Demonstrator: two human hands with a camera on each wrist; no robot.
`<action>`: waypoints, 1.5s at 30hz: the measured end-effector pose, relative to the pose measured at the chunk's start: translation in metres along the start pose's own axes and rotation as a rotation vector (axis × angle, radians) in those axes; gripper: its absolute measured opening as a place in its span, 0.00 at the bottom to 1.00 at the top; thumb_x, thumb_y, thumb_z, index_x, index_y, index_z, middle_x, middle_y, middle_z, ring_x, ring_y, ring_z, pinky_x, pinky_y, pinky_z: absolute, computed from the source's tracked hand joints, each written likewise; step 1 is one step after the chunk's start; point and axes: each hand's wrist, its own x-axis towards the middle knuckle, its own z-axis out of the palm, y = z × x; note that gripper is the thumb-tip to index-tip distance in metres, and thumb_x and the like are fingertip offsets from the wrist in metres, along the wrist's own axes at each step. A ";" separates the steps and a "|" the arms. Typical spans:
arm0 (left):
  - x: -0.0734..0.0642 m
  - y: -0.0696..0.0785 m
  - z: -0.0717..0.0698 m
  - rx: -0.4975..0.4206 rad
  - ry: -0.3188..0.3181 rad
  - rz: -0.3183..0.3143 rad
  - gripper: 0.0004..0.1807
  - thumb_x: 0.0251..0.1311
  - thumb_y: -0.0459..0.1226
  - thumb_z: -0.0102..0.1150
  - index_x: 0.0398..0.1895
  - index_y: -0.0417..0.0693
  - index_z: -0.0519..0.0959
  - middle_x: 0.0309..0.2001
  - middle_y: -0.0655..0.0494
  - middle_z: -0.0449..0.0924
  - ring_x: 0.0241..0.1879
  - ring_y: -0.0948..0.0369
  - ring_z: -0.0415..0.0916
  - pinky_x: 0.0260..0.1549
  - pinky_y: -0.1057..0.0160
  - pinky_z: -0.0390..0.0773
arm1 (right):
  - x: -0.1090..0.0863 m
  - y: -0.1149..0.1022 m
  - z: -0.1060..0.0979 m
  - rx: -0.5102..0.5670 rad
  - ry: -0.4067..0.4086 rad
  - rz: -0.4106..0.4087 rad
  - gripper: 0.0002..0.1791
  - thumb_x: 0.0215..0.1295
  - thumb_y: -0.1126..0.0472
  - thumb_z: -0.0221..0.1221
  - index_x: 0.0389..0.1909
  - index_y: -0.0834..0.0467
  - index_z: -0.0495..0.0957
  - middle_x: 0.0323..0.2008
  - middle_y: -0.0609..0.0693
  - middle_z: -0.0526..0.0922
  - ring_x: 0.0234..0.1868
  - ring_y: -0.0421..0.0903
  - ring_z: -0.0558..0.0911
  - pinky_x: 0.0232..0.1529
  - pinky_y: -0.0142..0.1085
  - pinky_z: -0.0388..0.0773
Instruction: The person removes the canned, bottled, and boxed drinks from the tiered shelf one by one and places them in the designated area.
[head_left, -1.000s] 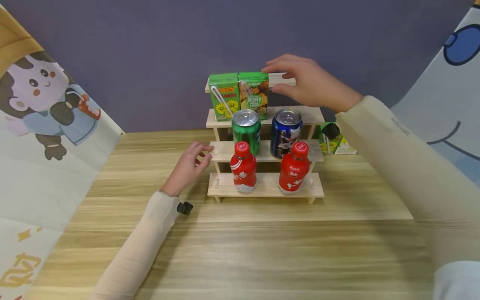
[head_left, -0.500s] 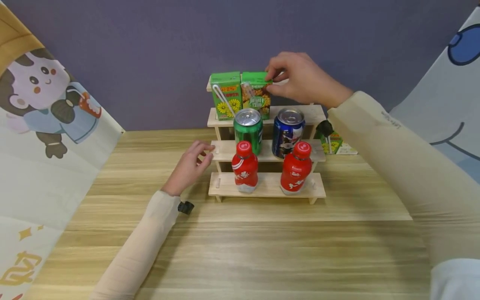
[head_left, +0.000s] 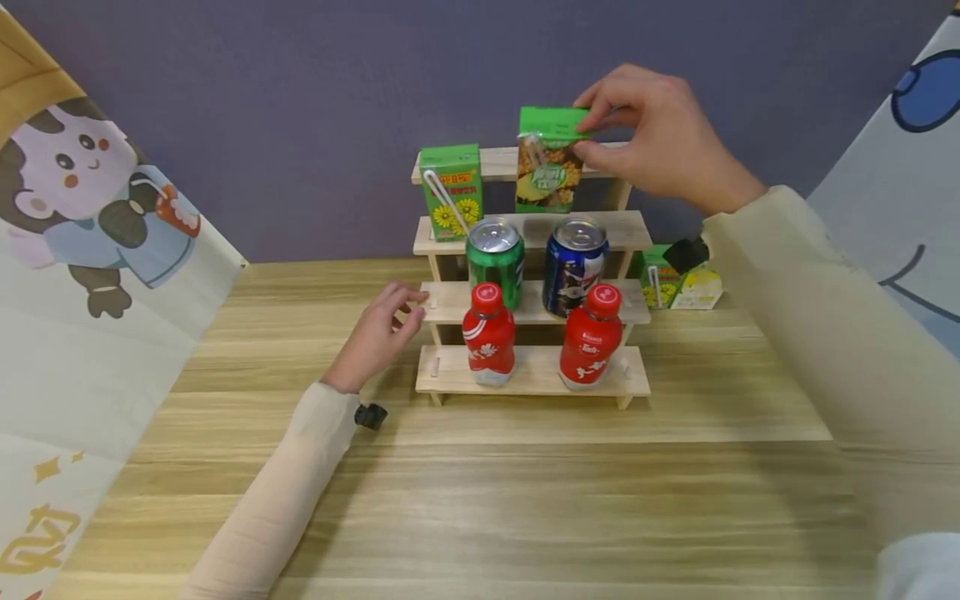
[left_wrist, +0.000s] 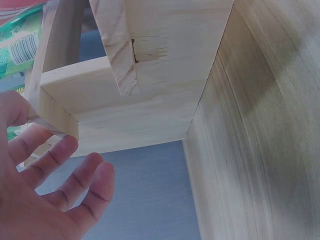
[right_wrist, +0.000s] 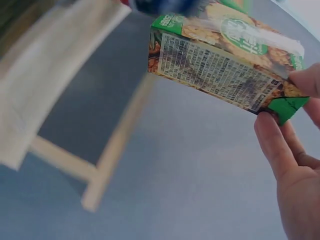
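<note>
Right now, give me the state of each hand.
Left hand: open, fingertips at the rack's left edge, holding nothing.
Right hand: pinching the carton by its top.

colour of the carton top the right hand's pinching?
Green top on the juice carton; clearest in the head view.

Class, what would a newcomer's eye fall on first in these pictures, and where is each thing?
First, the right hand pinching a green juice carton in the air above the wooden rack at the table's far side. Next, the two red bottles on its lowest step, and the left hand by the rack's left edge.
</note>
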 end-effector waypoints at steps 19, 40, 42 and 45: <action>0.000 -0.001 -0.002 -0.010 -0.001 -0.001 0.17 0.70 0.42 0.48 0.54 0.42 0.74 0.53 0.51 0.70 0.43 0.57 0.70 0.38 0.54 0.77 | -0.097 0.048 -0.084 -0.066 0.158 0.122 0.08 0.55 0.78 0.60 0.37 0.74 0.74 0.46 0.32 0.71 0.49 0.29 0.72 0.55 0.26 0.67; -0.001 -0.005 -0.006 0.005 0.002 -0.007 0.17 0.69 0.42 0.49 0.54 0.41 0.75 0.52 0.51 0.71 0.43 0.58 0.70 0.37 0.56 0.77 | -0.189 0.128 0.019 0.117 -0.087 0.260 0.08 0.52 0.72 0.67 0.28 0.59 0.78 0.45 0.51 0.75 0.47 0.31 0.70 0.47 0.13 0.63; -0.001 -0.005 -0.006 0.009 0.001 -0.006 0.17 0.69 0.42 0.49 0.54 0.41 0.75 0.52 0.51 0.71 0.43 0.58 0.70 0.37 0.56 0.77 | -0.193 0.133 0.028 0.148 -0.091 0.277 0.07 0.53 0.71 0.67 0.27 0.60 0.78 0.45 0.52 0.75 0.47 0.31 0.70 0.46 0.14 0.64; -0.001 -0.005 -0.006 0.014 -0.001 -0.009 0.17 0.70 0.42 0.48 0.54 0.42 0.75 0.52 0.51 0.71 0.43 0.58 0.70 0.37 0.58 0.77 | -0.194 0.138 0.037 0.179 -0.075 0.288 0.07 0.53 0.72 0.66 0.26 0.60 0.77 0.46 0.53 0.75 0.47 0.32 0.71 0.46 0.14 0.67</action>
